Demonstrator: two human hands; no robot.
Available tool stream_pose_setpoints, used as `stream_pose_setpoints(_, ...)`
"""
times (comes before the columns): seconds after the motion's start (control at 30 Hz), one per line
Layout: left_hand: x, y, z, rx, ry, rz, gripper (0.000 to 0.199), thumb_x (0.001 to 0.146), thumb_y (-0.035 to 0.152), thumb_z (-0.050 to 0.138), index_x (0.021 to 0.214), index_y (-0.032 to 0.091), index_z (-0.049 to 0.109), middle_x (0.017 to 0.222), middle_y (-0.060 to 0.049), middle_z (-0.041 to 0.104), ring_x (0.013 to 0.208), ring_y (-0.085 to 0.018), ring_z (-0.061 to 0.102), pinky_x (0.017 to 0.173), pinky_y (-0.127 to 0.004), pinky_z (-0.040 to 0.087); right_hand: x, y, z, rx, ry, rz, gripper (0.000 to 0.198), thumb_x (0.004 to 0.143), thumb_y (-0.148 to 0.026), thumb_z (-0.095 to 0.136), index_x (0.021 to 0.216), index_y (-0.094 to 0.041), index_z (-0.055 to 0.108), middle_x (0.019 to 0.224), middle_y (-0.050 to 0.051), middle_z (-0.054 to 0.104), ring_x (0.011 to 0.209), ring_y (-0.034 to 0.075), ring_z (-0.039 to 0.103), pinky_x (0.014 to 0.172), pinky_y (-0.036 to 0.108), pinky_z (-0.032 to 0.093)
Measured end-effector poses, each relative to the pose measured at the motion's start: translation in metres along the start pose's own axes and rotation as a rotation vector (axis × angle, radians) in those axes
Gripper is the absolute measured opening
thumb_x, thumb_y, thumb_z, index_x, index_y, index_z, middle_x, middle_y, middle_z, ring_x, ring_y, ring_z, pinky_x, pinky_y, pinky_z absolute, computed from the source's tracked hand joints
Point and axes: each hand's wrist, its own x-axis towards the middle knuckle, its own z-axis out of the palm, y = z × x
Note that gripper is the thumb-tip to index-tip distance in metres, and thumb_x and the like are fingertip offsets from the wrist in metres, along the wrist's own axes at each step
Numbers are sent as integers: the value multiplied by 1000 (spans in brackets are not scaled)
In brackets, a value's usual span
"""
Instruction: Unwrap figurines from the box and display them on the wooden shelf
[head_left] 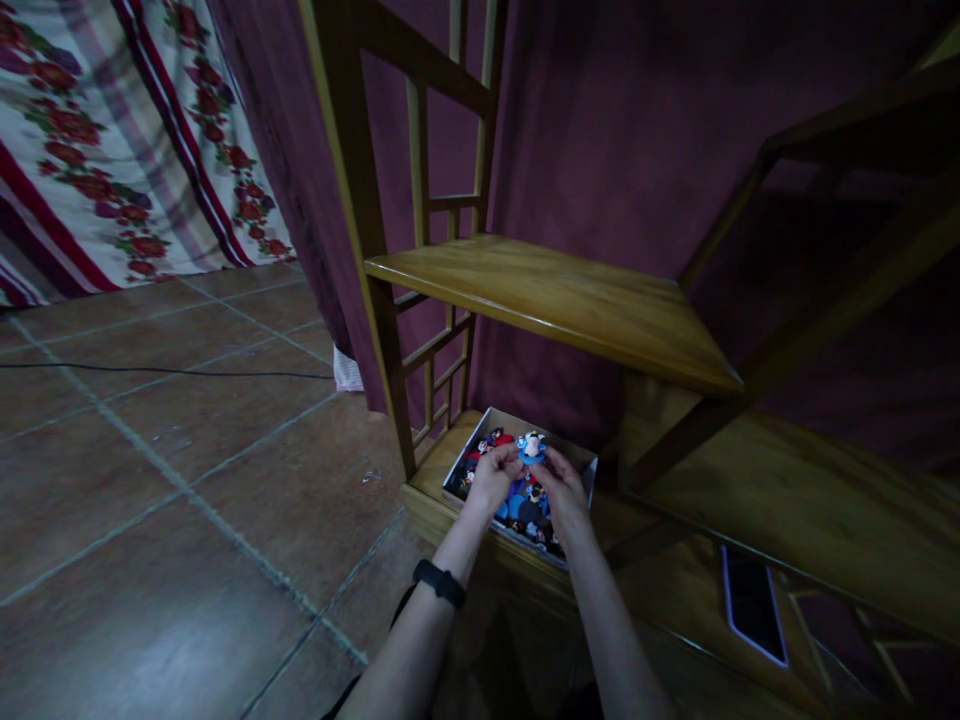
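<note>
A small blue-and-white toy figurine (532,448) is held up between both hands, above an open cardboard box (581,462). My left hand (493,478) grips it from the left with closed fingers. From the right, my right hand (562,487) pinches its blue lower part. Several small toy figures (523,507) in red, blue and black lie jumbled in the box, partly hidden by my hands. The box rests on the lowest wooden shelf. A black band (439,583) is around my left wrist.
A wooden shelf board (555,295) juts out above the box, with a lattice side frame (375,230) at its left. To the right lies a phone or tablet (754,605) on the lower board. A black cable (165,370) crosses the tiled floor (135,530).
</note>
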Motion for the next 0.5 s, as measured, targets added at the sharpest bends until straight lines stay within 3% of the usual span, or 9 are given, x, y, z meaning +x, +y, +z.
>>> stream_pose_setpoints(0.3, 1, -1, -2, 240, -77, 119, 30, 71, 15, 55, 99, 14, 64, 85, -5, 67, 77, -17, 59, 72, -28, 47, -4, -8, 2, -21, 1, 77, 50, 59, -30, 69, 108, -23, 60, 92, 2, 68, 86, 19, 60, 79, 33, 44)
stream_pose_setpoints(0.5, 0, -1, -2, 279, -105, 143, 34, 67, 15, 59, 101, 14, 63, 81, -4, 67, 71, -17, 61, 67, -26, 47, -1, -4, 1, -5, -30, 41, 50, 58, -30, 70, 106, -23, 61, 90, 2, 69, 83, 19, 61, 77, 33, 45)
